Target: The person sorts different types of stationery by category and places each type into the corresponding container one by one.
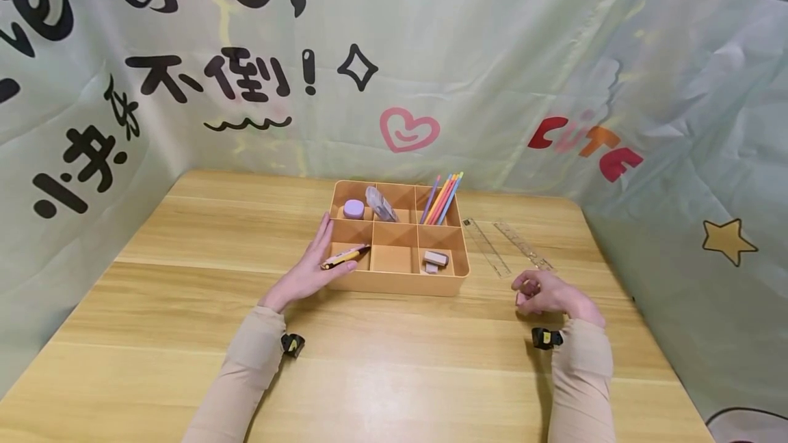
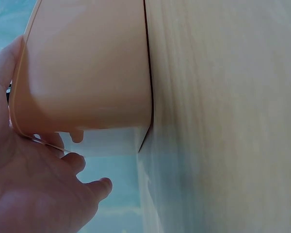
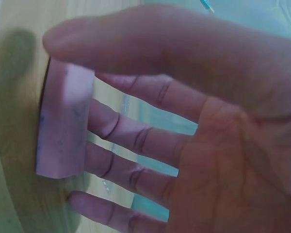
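In the head view, my right hand (image 1: 550, 294) holds a small pink block, probably an eraser (image 1: 522, 299), just above the table at right. The right wrist view shows the eraser (image 3: 65, 121) between thumb and fingers, its face lightly smudged. At the left end of an orange-tan divided organizer (image 1: 394, 284), my left hand (image 1: 308, 269) rests with extended fingers along the side wall and its thumb at the front rim. The left wrist view has that hand (image 2: 34, 179) around the corner of the organizer (image 2: 87, 68). Behind the thumb lies a yellow-and-black pen (image 1: 346, 258) in the front-left compartment.
Two clear rulers (image 1: 486, 247) (image 1: 523, 246) lie right of the organizer. Its compartments hold erasers (image 1: 436, 259) front right, colored sticks (image 1: 440, 200) back right, a purple round-lidded item (image 1: 353, 208) and a translucent purple item (image 1: 382, 204). A printed cloth (image 1: 480, 74) hangs behind.
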The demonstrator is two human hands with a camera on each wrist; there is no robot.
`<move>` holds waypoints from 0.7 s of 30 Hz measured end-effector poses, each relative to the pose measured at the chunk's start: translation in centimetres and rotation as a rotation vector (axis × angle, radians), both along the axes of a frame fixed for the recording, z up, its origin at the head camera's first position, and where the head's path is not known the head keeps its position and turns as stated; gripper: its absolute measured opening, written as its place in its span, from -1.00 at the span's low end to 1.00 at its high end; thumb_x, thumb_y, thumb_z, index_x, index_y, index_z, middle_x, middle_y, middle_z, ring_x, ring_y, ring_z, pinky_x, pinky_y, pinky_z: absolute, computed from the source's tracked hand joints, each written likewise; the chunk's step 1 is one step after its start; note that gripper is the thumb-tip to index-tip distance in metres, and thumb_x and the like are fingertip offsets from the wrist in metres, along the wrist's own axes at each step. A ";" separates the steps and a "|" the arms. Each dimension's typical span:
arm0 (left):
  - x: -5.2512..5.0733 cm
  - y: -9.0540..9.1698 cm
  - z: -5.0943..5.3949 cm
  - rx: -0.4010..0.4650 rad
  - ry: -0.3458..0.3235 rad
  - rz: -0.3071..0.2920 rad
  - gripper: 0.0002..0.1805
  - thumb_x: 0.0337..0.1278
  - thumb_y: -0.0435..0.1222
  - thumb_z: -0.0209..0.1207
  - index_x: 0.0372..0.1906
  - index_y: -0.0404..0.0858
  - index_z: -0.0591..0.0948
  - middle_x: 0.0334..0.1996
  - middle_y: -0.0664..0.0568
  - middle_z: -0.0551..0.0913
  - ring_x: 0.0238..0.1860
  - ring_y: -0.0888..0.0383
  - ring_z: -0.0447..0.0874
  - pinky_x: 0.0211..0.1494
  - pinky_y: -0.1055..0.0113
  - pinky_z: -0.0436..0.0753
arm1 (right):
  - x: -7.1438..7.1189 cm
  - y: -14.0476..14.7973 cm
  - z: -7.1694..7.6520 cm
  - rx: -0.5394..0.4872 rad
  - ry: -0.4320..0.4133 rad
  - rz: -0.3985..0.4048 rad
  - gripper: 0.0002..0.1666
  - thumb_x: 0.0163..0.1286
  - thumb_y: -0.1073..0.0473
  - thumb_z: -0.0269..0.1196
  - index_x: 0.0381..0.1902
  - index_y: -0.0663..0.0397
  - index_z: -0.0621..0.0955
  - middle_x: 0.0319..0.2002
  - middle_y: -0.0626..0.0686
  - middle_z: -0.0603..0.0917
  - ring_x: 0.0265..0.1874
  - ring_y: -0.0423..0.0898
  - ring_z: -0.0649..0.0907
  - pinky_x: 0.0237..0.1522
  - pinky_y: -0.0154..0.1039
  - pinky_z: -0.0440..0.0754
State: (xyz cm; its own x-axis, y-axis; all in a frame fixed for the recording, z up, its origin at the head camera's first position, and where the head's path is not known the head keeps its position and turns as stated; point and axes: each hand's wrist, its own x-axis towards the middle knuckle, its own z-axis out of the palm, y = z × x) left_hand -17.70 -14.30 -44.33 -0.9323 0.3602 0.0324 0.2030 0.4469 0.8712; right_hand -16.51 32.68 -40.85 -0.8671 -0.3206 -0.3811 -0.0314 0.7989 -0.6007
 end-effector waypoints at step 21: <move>0.0 -0.1 -0.1 0.000 0.012 0.005 0.18 0.29 0.00 0.26 0.62 -0.21 -0.35 0.61 0.18 -0.60 0.64 -0.18 -0.53 0.60 -0.35 -0.23 | -0.3 -0.1 -0.9 0.023 0.041 0.003 -0.58 -0.06 0.55 0.26 -0.14 0.40 0.55 -0.35 0.12 0.59 -0.35 -0.08 0.52 -0.37 -0.37 0.51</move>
